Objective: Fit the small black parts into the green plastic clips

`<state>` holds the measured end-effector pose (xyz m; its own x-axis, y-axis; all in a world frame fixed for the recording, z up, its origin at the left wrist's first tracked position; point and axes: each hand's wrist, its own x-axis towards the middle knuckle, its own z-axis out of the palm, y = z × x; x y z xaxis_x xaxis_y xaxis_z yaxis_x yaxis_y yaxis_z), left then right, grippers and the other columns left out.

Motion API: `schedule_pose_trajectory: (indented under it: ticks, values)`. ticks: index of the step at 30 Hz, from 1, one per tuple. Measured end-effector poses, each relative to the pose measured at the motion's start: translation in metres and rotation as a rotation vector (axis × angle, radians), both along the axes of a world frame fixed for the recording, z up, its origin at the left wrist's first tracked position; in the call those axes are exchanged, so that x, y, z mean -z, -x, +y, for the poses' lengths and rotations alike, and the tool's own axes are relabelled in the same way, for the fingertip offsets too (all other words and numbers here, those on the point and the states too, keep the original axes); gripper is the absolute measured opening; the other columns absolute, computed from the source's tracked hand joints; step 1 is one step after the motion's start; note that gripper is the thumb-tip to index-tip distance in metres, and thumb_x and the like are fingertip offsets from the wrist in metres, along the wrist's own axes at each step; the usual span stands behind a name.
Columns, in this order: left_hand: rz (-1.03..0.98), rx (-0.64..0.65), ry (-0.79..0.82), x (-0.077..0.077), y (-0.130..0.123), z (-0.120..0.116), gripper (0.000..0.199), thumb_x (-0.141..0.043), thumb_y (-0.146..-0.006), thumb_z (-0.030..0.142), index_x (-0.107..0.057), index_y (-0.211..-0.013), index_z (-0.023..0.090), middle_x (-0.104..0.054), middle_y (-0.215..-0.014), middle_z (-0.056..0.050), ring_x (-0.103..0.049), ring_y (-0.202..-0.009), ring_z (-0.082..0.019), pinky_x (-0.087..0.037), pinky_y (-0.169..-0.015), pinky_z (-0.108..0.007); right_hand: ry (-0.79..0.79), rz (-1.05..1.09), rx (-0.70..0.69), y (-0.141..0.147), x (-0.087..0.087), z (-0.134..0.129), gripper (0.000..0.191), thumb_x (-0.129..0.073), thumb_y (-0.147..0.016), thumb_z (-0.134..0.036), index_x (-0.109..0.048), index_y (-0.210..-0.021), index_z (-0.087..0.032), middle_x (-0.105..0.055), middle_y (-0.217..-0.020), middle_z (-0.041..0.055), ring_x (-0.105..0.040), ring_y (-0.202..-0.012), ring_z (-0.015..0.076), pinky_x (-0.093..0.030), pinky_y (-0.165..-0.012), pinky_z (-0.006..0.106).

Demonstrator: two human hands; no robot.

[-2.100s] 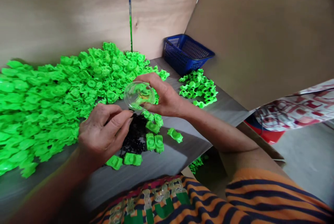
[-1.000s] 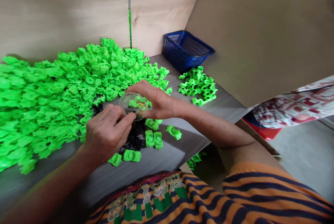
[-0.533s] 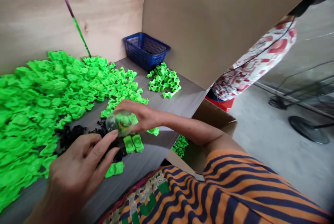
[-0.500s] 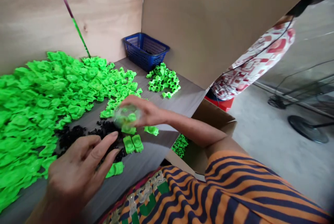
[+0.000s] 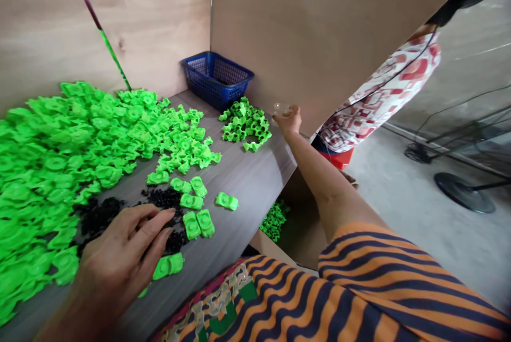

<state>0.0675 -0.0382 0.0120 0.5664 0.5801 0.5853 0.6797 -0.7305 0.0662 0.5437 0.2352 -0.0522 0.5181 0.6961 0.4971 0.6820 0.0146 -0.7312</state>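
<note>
Several small green plastic toy car pieces (image 5: 192, 201) lie by the pile of tiny black parts (image 5: 159, 197). My left hand (image 5: 123, 251) hovers over or rests at the black parts, with its index finger and thumb slightly apart and nothing visible between them; the other fingers are partly curled and hidden. My right arm reaches out to the right edge of the table. There my right hand (image 5: 291, 119) grips a clear plastic cup (image 5: 282, 109) beside the cardboard-brown panel. The cup looks see-through, with no green pieces visible in it.
A large heap of green pieces (image 5: 80, 140) covers the table's left side, with a stick (image 5: 104, 39) standing in it. A blue basket (image 5: 217, 78) and a smaller green pile (image 5: 246, 123) are behind. Below the edge is a carton (image 5: 303, 225) holding green pieces. Another person's patterned clothing (image 5: 383, 92) shows right.
My right hand has moved from above the green cars to the panel at the right, carrying the clear cup. More green cars now show where it was. My left hand has barely moved.
</note>
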Motion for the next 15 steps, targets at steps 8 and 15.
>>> schedule_pose_trajectory:
  ticks: [8,15]
  values:
    - [-0.008,0.001,0.102,0.005,-0.014,0.021,0.026,-0.057,-0.104,0.022,-0.065,-0.128,0.023,-0.073,-0.117,-0.008,-0.073,-0.106,-0.021,-0.059,-0.096,-0.033,0.27,0.02,0.157,0.011,0.005,0.017,0.049,-0.071,-0.086,-0.024,-0.056,-0.131,-0.014,-0.062,-0.142,0.0244,-0.064,-0.123,0.0272,-0.052,-0.105,0.042]
    - [-0.014,0.06,0.212,-0.013,-0.045,0.06,0.03,-0.057,-0.103,0.027,-0.067,-0.132,0.023,-0.077,-0.119,-0.008,-0.075,-0.108,-0.023,-0.061,-0.095,-0.034,0.291,-0.068,0.146,-0.002,0.016,-0.011,0.059,-0.068,-0.087,-0.028,-0.05,-0.142,-0.015,-0.058,-0.141,0.0209,-0.06,-0.129,0.0312,-0.05,-0.113,0.051]
